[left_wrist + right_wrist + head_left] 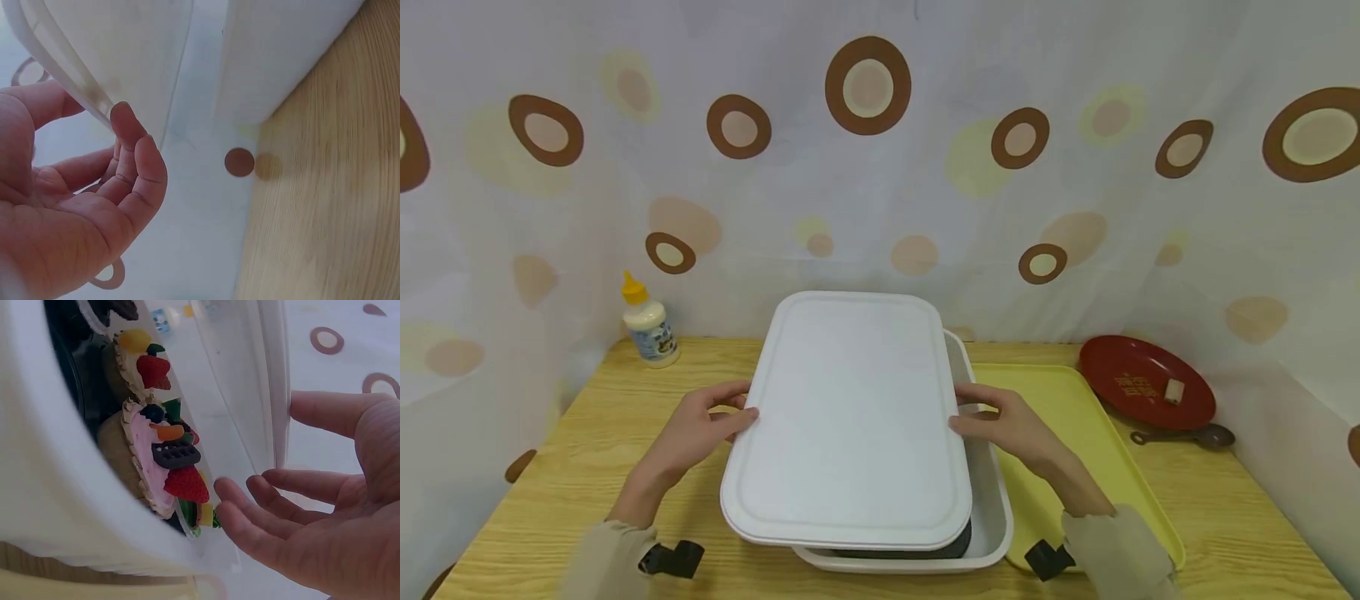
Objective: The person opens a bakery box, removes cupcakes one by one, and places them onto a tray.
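One bottle (655, 333) stands at the worktop's (587, 467) back left corner; we see a left hand (696, 429) pinching the white lid (853, 417) above the white tub (994, 500), toward the worktop's back edge, and a right hand (1015, 427) pinching the lid's right edge.

Head view: worn on my head, facing forward and down, widest; takes in worktop (602, 425) and patterned backdrop (812, 192). Left wrist view: close at my left hand (87, 203), turned sideways. Right wrist view: likewise close at my right hand (340, 531), facing into the white tub (56, 487). Common to all three: lid (850, 417) and tub.
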`<state>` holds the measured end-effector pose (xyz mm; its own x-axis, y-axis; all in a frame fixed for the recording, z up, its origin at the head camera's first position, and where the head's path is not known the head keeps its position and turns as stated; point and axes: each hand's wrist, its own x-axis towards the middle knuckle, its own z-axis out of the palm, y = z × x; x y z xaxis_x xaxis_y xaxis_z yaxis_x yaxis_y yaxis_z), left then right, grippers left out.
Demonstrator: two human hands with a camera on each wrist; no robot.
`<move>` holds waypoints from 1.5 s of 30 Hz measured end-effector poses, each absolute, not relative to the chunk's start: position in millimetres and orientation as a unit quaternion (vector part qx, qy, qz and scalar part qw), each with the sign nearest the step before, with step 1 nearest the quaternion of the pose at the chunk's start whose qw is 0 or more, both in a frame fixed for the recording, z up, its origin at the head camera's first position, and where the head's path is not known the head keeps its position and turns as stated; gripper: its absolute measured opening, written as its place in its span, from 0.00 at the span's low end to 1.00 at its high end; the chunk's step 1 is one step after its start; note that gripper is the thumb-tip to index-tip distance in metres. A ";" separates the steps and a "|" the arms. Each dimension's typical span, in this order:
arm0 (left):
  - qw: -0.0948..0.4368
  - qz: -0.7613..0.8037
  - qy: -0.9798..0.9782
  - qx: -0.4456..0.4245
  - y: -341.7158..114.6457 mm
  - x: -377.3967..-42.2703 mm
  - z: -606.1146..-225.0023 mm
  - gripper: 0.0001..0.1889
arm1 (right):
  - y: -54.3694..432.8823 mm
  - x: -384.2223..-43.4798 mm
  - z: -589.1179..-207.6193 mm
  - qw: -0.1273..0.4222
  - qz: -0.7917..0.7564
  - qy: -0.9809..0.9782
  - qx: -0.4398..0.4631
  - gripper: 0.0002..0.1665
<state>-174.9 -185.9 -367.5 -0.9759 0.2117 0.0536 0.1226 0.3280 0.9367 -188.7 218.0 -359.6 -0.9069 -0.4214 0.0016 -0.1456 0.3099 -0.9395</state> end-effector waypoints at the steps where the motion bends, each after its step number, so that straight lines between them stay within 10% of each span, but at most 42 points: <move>1: 0.039 0.568 0.816 0.104 -189.5 -174.2 -366.9 0.27 | 215.7 -190.2 -358.4 0.120 -0.549 0.806 -0.185 0.34; 45: 0.136 0.527 0.829 0.125 -313.5 -167.2 -385.4 0.29 | 111.9 -209.2 -361.7 0.129 -0.490 0.829 -0.236 0.31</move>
<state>-167.2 -313.5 -385.4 -0.9314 0.3517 -0.0935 0.0644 0.4122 0.9088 -209.2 111.9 -361.7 -0.8556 -0.5174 0.0178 -0.2652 0.4085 -0.8734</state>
